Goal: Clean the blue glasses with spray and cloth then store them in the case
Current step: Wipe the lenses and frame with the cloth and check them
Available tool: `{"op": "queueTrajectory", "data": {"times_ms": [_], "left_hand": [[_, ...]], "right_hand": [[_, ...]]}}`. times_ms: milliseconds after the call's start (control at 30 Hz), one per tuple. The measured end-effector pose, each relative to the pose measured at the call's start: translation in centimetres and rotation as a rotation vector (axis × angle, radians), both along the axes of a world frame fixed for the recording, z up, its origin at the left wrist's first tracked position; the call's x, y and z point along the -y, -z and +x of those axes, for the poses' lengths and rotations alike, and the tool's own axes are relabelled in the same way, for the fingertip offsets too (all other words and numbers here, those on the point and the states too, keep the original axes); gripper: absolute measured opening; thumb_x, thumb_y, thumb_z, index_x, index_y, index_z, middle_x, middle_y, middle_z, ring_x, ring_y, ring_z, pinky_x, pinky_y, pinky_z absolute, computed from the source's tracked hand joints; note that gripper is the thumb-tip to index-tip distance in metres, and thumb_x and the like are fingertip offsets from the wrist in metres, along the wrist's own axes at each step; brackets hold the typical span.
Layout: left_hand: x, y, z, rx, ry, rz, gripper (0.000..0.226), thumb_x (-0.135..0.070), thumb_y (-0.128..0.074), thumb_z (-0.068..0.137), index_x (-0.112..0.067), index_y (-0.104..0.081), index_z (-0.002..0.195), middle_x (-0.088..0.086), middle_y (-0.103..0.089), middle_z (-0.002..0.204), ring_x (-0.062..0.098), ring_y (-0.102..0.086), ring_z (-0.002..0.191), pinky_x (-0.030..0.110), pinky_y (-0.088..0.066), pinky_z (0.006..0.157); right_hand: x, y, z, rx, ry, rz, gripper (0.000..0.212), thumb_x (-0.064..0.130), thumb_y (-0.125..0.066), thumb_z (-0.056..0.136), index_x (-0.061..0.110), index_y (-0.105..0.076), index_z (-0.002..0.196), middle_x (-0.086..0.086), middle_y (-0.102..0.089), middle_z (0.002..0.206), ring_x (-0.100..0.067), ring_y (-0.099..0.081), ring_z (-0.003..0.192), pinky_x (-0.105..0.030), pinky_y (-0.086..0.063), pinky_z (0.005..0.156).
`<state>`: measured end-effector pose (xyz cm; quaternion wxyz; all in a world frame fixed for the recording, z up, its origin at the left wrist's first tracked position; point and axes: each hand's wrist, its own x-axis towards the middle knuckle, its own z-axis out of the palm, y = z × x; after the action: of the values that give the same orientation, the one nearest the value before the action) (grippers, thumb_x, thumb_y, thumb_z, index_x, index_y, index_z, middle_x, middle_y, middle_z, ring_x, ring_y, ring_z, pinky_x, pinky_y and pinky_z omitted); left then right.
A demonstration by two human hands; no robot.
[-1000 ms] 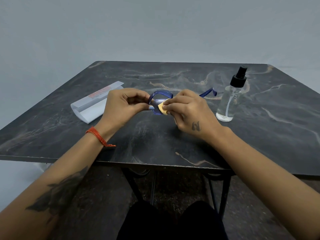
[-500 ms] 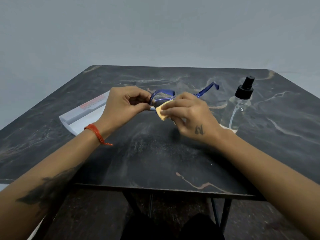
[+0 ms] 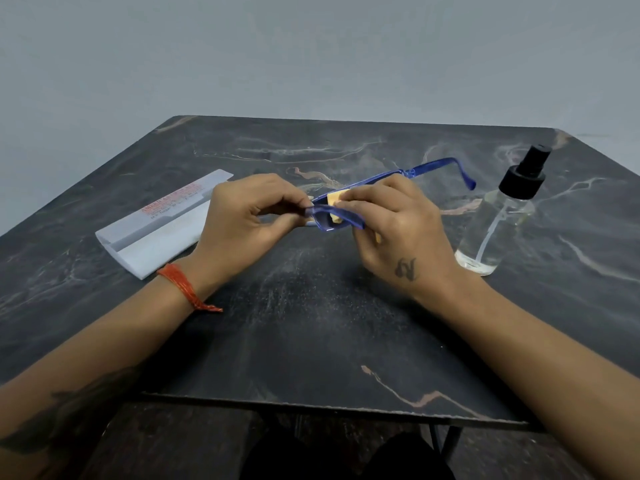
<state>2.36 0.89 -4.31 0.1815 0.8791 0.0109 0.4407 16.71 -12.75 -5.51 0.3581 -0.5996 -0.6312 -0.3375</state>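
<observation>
The blue glasses (image 3: 429, 168) hang above the middle of the dark marble table (image 3: 311, 341), one arm pointing back right. My left hand (image 3: 249, 220) pinches the frame's left end between thumb and fingers. My right hand (image 3: 391, 223) pinches a small yellow cloth (image 3: 335, 198) round the near lens, with part of the cloth showing through the lens. The white glasses case (image 3: 156, 230) lies open at the left. The clear spray bottle (image 3: 498, 216) with a black pump top stands at the right.
The table's near edge (image 3: 311, 408) runs just in front of my forearms, with dark legs beneath it. A plain grey wall (image 3: 311, 57) stands behind the table. A red thread band (image 3: 180, 285) circles my left wrist.
The glasses have turned, so the lens now faces me flatter and the far arm stretches out to the right. My right hand has shifted the cloth along the lens. The camera has come closer.
</observation>
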Motion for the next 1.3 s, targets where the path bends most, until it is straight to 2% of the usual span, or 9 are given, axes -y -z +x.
{"op": "queueTrajectory", "data": {"times_ms": [100, 233, 400, 567, 767, 900, 1067, 1200, 1300], "left_hand": [[-0.1, 0.1, -0.1, 0.01, -0.014, -0.046, 0.009, -0.002, -0.075, 0.073, -0.001, -0.07, 0.08, 0.007, -0.067, 0.075, 0.008, -0.059, 0.069, 0.014, -0.046, 0.068], [-0.2, 0.2, -0.3, 0.013, -0.007, -0.082, 0.011, -0.001, -0.075, 0.072, -0.002, -0.07, 0.082, 0.005, -0.066, 0.078, -0.001, -0.058, 0.072, 0.008, -0.043, 0.07], [-0.3, 0.1, -0.3, 0.008, 0.011, -0.123, 0.014, -0.002, -0.076, 0.072, -0.005, -0.07, 0.084, 0.008, -0.067, 0.077, 0.013, -0.062, 0.07, 0.014, -0.049, 0.068], [0.0, 0.1, -0.3, 0.002, 0.077, -0.188, 0.019, -0.005, -0.076, 0.072, -0.014, -0.066, 0.086, 0.008, -0.067, 0.08, 0.018, -0.065, 0.073, 0.019, -0.052, 0.072], [0.0, 0.4, -0.1, -0.006, 0.121, -0.267, 0.019, -0.009, -0.076, 0.072, -0.019, -0.066, 0.086, 0.006, -0.067, 0.084, 0.019, -0.065, 0.075, 0.026, -0.055, 0.074], [0.1, 0.4, -0.1, 0.011, 0.133, -0.274, 0.016, -0.016, -0.075, 0.074, -0.022, -0.067, 0.086, 0.001, -0.067, 0.084, 0.011, -0.065, 0.076, 0.022, -0.054, 0.074], [0.0, 0.4, -0.1, 0.024, 0.073, -0.221, 0.013, -0.012, -0.074, 0.074, -0.017, -0.069, 0.085, 0.001, -0.067, 0.081, 0.014, -0.065, 0.075, 0.021, -0.052, 0.071], [0.1, 0.2, -0.2, 0.023, 0.012, -0.164, 0.013, -0.004, -0.076, 0.072, -0.007, -0.07, 0.084, 0.01, -0.068, 0.077, 0.012, -0.062, 0.07, 0.016, -0.048, 0.066], [0.1, 0.1, -0.3, 0.01, -0.004, -0.141, 0.013, -0.003, -0.077, 0.071, -0.002, -0.071, 0.083, 0.009, -0.068, 0.076, 0.004, -0.06, 0.068, 0.011, -0.044, 0.065]], "right_hand": [[-0.1, 0.2, -0.3, 0.005, 0.005, -0.036, 0.02, -0.006, -0.065, 0.077, 0.002, -0.074, 0.094, -0.006, -0.071, 0.092, -0.028, -0.057, 0.075, -0.023, -0.04, 0.071], [0.0, 0.4, -0.6, 0.01, -0.08, -0.066, 0.026, -0.012, -0.064, 0.073, 0.0, -0.073, 0.094, -0.005, -0.071, 0.092, -0.022, -0.048, 0.082, -0.017, -0.034, 0.075], [0.6, 0.2, -0.8, 0.001, -0.124, -0.049, 0.027, -0.014, -0.065, 0.063, 0.003, -0.076, 0.081, -0.002, -0.072, 0.084, -0.026, -0.057, 0.07, -0.024, -0.045, 0.065], [0.6, -0.1, -1.0, 0.01, -0.03, 0.028, 0.018, -0.008, -0.063, 0.064, 0.003, -0.074, 0.071, -0.002, -0.072, 0.078, -0.028, -0.056, 0.065, -0.024, -0.042, 0.065], [-0.1, 0.2, -1.1, 0.029, 0.031, -0.021, 0.023, -0.008, -0.058, 0.075, 0.0, -0.073, 0.091, -0.007, -0.071, 0.091, -0.03, -0.055, 0.073, -0.024, -0.038, 0.072], [-0.2, 0.5, -1.4, 0.013, -0.031, -0.089, 0.027, -0.01, -0.059, 0.076, -0.001, -0.072, 0.099, -0.007, -0.071, 0.098, -0.027, -0.054, 0.081, -0.022, -0.039, 0.075], [0.1, 0.4, -1.4, -0.04, -0.109, -0.116, 0.03, -0.012, -0.056, 0.072, 0.002, -0.074, 0.092, -0.004, -0.072, 0.095, -0.013, -0.041, 0.08, -0.012, -0.029, 0.075], [0.5, 0.2, -1.5, -0.058, -0.121, -0.103, 0.031, -0.002, -0.047, 0.07, 0.005, -0.075, 0.081, 0.0, -0.073, 0.085, -0.018, -0.052, 0.074, -0.014, -0.033, 0.069], [0.7, 0.0, -1.7, -0.031, -0.04, -0.052, 0.025, -0.002, -0.052, 0.067, 0.006, -0.076, 0.074, 0.001, -0.072, 0.076, -0.023, -0.057, 0.066, -0.014, -0.033, 0.065]]}}
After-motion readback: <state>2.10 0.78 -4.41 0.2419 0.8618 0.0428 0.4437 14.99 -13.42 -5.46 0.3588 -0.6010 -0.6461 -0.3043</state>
